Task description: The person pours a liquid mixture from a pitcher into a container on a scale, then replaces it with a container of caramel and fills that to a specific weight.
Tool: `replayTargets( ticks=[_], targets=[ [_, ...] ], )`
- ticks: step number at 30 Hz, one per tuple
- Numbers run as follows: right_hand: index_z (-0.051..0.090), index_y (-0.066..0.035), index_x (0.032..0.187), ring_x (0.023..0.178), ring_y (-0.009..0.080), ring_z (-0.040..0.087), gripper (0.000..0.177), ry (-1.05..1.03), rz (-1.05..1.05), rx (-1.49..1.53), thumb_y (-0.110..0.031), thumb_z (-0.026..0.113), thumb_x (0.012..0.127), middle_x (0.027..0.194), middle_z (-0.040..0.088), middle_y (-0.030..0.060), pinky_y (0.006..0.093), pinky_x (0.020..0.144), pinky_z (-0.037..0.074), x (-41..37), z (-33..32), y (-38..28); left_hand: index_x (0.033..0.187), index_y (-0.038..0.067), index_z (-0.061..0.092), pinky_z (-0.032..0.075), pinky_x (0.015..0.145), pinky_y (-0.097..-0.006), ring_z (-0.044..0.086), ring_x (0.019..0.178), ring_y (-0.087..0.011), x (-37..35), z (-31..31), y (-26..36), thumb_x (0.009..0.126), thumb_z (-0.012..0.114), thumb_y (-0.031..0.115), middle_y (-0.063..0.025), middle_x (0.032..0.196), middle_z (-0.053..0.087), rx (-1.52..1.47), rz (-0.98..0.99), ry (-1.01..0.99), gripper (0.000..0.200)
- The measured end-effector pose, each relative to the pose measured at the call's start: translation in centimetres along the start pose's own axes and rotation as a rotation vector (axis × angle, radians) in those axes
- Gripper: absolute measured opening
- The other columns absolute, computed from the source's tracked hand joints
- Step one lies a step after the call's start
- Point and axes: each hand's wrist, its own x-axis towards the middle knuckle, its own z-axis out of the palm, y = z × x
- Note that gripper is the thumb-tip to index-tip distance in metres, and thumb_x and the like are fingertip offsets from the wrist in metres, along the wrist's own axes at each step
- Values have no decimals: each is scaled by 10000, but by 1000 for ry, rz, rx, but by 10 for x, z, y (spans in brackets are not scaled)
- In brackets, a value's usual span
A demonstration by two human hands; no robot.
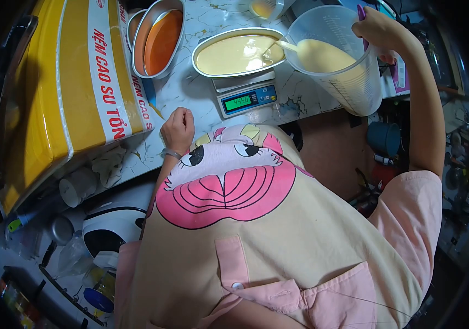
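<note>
My right hand (381, 30) grips the purple handle of a large clear measuring jug (349, 85). The jug is tilted left, and pale yellow liquid (322, 56) runs from its spout into an oval metal tin (195, 61). That tin is nearly full of the same liquid and sits on a digital scale (248, 101) with lit green digits. My left hand (178, 130) rests closed at the table's edge, left of the scale, with nothing visible in it.
Two more oval tins, one (163, 41) with caramel-coloured liquid in its bottom, stand at the back left of the marble-patterned table (174, 98). A big yellow wrapped package (75, 71) fills the left side. Another jug (267, 8) stands behind.
</note>
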Motion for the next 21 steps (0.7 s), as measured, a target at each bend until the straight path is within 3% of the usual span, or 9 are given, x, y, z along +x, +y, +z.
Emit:
replayTargets(
  ticks=[7, 11, 16, 20, 21],
  targets=[
    [567, 34, 718, 517, 191, 444, 201, -44, -78, 42, -162, 521, 712, 593, 509, 88, 370, 526, 405, 4, -5, 14, 802, 75, 592, 446, 506, -407, 593, 568, -321, 1, -1, 2, 885, 576, 174, -101, 669, 606, 8, -3, -12, 130],
    [569, 28, 702, 517, 188, 452, 200, -25, -70, 18, -165, 519, 721, 591, 520, 89, 369, 524, 400, 6, 1, 15, 800, 74, 590, 443, 504, -407, 593, 568, -321, 1, -1, 2, 886, 575, 174, -102, 667, 604, 10, -5, -15, 132],
    [591, 35, 781, 511, 194, 463, 224, -20, 33, 98, -172, 517, 740, 605, 543, 109, 383, 556, 443, -14, -8, -11, 796, 69, 584, 438, 500, -404, 582, 556, -320, 1, -1, 2, 886, 577, 166, -103, 656, 592, 8, 10, -10, 133],
    [584, 32, 852, 502, 209, 490, 244, -10, -31, 10, -180, 519, 750, 636, 569, 119, 395, 545, 463, -8, -10, -10, 794, 67, 584, 437, 500, -404, 577, 551, -320, 1, -2, 3, 885, 579, 162, -103, 654, 590, 8, 6, -12, 132],
    [648, 14, 870, 613, 240, 582, 291, -144, 103, -89, -242, 544, 779, 732, 636, 147, 387, 581, 488, -25, -32, -38, 793, 67, 584, 437, 500, -404, 579, 552, -320, 1, -2, 3, 885, 580, 163, -103, 656, 591, 8, 5, -15, 133]
  ],
)
